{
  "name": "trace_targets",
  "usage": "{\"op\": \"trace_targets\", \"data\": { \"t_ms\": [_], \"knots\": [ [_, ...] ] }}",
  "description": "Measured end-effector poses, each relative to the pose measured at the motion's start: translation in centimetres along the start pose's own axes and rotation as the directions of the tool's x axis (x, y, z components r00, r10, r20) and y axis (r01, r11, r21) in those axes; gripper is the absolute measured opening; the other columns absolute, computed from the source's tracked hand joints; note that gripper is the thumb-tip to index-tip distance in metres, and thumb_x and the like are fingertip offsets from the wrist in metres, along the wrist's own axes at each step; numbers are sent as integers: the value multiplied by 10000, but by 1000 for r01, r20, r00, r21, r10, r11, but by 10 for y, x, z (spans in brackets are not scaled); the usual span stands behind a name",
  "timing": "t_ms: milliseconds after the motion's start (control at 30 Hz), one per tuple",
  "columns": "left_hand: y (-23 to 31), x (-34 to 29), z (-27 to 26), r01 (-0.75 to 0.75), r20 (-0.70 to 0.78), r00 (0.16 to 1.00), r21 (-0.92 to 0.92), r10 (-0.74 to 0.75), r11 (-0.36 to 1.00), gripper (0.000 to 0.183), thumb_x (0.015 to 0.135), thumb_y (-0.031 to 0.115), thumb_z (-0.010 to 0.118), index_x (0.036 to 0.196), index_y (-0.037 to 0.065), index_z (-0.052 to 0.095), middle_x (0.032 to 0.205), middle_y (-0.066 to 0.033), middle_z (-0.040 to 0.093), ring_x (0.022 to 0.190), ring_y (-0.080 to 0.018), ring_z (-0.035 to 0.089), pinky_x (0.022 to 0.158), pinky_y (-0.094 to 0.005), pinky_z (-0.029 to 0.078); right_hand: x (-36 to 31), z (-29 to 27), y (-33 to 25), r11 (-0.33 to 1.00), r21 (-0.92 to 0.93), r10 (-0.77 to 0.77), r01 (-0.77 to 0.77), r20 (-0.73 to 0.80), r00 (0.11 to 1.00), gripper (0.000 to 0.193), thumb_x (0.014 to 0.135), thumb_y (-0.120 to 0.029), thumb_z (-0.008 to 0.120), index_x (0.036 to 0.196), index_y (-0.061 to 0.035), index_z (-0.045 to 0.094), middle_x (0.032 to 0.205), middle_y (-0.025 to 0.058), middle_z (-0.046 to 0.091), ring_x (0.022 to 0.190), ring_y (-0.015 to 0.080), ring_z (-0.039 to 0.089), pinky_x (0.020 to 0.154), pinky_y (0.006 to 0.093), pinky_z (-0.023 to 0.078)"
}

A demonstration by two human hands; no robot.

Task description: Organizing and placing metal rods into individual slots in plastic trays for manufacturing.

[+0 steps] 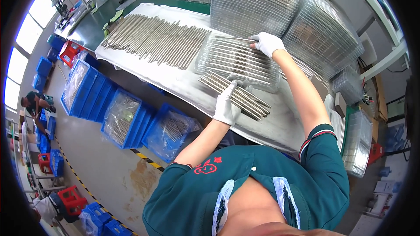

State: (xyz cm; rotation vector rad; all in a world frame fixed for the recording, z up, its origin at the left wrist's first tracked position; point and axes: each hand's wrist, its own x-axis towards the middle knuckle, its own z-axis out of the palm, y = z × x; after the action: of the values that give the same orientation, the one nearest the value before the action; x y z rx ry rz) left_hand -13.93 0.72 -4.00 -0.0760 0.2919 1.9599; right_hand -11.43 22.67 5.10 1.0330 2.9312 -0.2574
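Note:
My left hand point(225, 105), in a white glove, is wrapped round a bundle of shiny metal rods point(251, 104) above the near edge of the table. Beyond the bundle lies a clear plastic tray point(201, 63) with metal rods side by side in its slots. At that tray's far edge, my right hand point(267, 43) pinches the right end of a single metal rod point(234, 39); its glove leaves some fingertips bare. Whether this rod rests fully in its slot, I cannot tell. To the left, many loose rods point(157, 39) lie in a wide row on white cloth point(153, 72).
Tall stacks of clear trays point(253, 4) stand behind the work tray and to its right point(326, 24). Blue crates point(87, 89) with plastic-wrapped rods sit left, below the table. A white metal frame point(385, 63) rises at right. Another person point(35, 105) bends over crates far left.

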Motion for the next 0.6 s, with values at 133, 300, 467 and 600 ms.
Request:
{"op": "trace_targets", "data": {
  "t_ms": [133, 300, 467, 600],
  "knots": [
    [0, -2, 5, -3, -55, 998, 14, 4, 1000, 137, 884, 56, 473, 1016, 87, 488, 835, -60, 542, 874, -214, 550, 896, -441, 446, -5, 2, -4, 999, 16, -46, 47, -63, 997, 428, 825, -380, 530, 1209, -190, 522, 1108, 123, 579, 1035, 281, 542, 874, 361, 429],
    [-5, -8, 17, -91, -131, 987, -4, 89, 996, 169, 879, 51, 492, 1038, 108, 481, 813, -59, 531, 844, -211, 548, 867, -429, 460, -75, 7, -12, 939, 277, -143, 206, -232, 962, 453, 838, -395, 510, 1206, -131, 509, 1202, 121, 512, 1098, 283, 493, 929, 348, 392],
    [-7, -6, 8, -121, -71, 990, 18, 122, 992, 160, 865, 86, 523, 1010, 131, 476, 902, -59, 550, 891, -216, 544, 882, -442, 451, -187, 2, 2, 893, 407, -59, 190, -314, 948, 440, 787, -321, 586, 1162, -95, 542, 1178, 117, 531, 1089, 276, 496, 931, 343, 380],
    [-4, -3, 6, -98, -42, 994, 141, 105, 985, 263, 850, 64, 503, 1108, 105, 476, 1074, -101, 541, 1018, -235, 523, 942, -424, 415, -281, -11, 63, 952, 301, 217, -53, -543, 811, 410, 754, -237, 645, 1129, -90, 568, 1123, 98, 561, 1037, 269, 520, 919, 335, 386]
  ]
}}
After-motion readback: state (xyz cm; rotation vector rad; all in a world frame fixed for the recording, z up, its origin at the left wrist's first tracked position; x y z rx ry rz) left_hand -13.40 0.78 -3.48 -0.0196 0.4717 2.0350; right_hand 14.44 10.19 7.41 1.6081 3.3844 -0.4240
